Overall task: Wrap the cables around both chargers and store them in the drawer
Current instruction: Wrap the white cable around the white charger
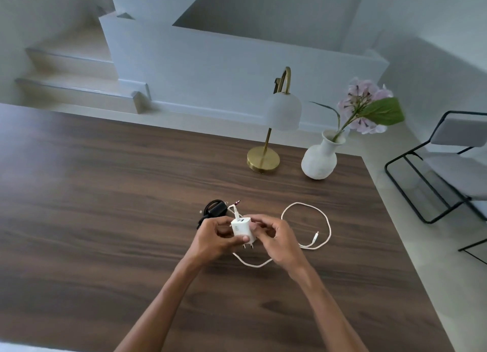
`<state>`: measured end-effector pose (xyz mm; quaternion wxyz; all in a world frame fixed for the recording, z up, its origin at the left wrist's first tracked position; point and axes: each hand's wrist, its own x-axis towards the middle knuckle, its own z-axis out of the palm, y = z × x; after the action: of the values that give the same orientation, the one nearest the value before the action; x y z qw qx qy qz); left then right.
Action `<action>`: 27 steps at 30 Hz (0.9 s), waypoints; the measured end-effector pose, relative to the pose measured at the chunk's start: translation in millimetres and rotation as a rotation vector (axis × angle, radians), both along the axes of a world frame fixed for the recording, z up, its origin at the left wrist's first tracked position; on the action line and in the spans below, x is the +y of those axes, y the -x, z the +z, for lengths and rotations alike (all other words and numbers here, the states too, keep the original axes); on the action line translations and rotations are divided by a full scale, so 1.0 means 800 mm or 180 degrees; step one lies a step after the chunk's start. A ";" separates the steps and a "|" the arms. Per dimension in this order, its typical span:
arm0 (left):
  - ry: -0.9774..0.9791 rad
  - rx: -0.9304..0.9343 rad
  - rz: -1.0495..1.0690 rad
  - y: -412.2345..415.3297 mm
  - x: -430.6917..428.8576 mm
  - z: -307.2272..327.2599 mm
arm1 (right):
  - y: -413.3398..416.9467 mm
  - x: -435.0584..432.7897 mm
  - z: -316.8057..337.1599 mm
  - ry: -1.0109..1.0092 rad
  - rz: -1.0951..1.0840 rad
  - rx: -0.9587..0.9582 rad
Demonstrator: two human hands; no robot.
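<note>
A dark wood-grain table [105, 193] fills most of the view, with pale walls and steps behind it. At the far right of the table stand a lamp [274, 130] with a round brass base and a frosted white dome shade, and beside it a rough white vase [319, 159] holding a pale purple flower [366, 106]. A black-framed chair [448, 167] sits off the table's right edge.

Near the table's middle, both hands meet around a small white charger [242, 229], a smooth blocky plug with its metal pins pointing toward the viewer. The left hand [216, 239] clamps it, thumb pressed on the near face and fingers curled behind. The right hand [276, 238] has its fingers bent close together against the charger's right side.

A white braided cable [326, 221] runs from the charger and lies in a loose loop on the table to the right. Just behind the left hand lies a black charger [216, 209] with its dark cord bundled around it.
</note>
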<state>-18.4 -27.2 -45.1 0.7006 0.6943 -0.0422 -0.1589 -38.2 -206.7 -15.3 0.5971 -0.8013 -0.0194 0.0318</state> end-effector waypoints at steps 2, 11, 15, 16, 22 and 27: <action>-0.0020 -0.0065 -0.0160 -0.004 0.003 0.003 | -0.011 -0.002 -0.001 -0.0077 -0.0049 0.0006; -0.0384 0.0082 -0.1314 -0.029 0.025 0.052 | -0.075 -0.016 0.040 0.0043 0.0974 0.0147; -0.0223 0.0014 -0.1354 -0.045 0.031 0.058 | -0.092 -0.018 0.033 0.0144 0.1243 0.0246; -0.0159 0.0028 -0.1330 -0.049 0.032 0.058 | -0.095 -0.017 0.030 0.0039 0.1190 0.0320; 0.0356 0.0179 -0.0496 -0.061 0.026 0.053 | -0.087 -0.007 0.008 -0.0031 0.0556 0.0369; 0.0261 0.0325 0.0517 -0.068 0.016 0.040 | -0.062 -0.001 -0.014 0.0252 0.0099 0.0519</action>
<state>36.3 -14.3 -13.4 0.7402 0.6573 0.0434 -0.1349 11.8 -207.7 -26.1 0.5640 -0.8186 0.0181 0.1069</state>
